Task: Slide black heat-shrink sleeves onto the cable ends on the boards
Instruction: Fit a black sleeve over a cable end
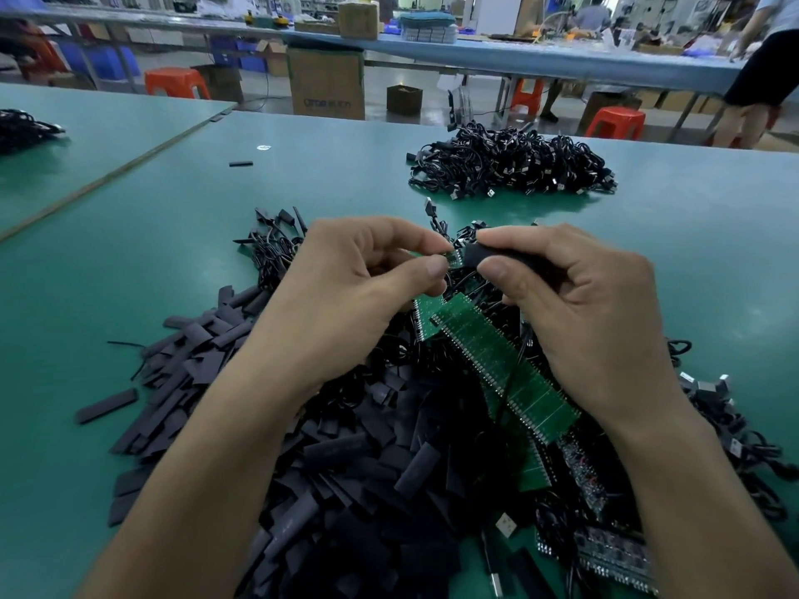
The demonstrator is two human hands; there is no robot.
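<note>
My right hand [575, 304] pinches a black heat-shrink sleeve [497, 253] between thumb and forefinger. My left hand [359, 287] pinches a small green board piece [453, 258] right at the sleeve's open end; the two touch. Below my hands lie long green board strips [506, 365] with black cables soldered to them. A large heap of loose black sleeves [328, 460] covers the green table [129, 261] in front of me.
A bundle of black USB cables [510, 164] lies at the far right of the table. More cables trail at the right edge [726, 425] and behind my left hand [272, 244]. One stray sleeve [240, 163] lies far left. Stools, boxes and benches stand beyond.
</note>
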